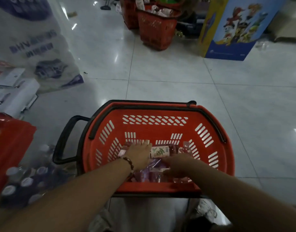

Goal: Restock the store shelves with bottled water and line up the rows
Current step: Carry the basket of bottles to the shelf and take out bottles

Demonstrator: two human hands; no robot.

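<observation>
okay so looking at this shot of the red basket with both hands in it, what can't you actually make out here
Head view only:
- Bottles in the red basket: the left hand and right hand cover most, so no count.
- Either hand's grip: fingertips hidden or dim.
- Bottle label: too small to read.
- Capped bottles at lower left: dark, partly behind the left arm.
- Far baskets: contents blurred.
- Shelves: out of frame.

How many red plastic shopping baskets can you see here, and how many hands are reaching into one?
Red plastic shopping baskets: 3. The near one has both hands inside; two more and stand at the far end of the tiled floor.
Hands in the near basket: 2, the left hand and the right hand, both down among the bottles.
Total: 5
</observation>
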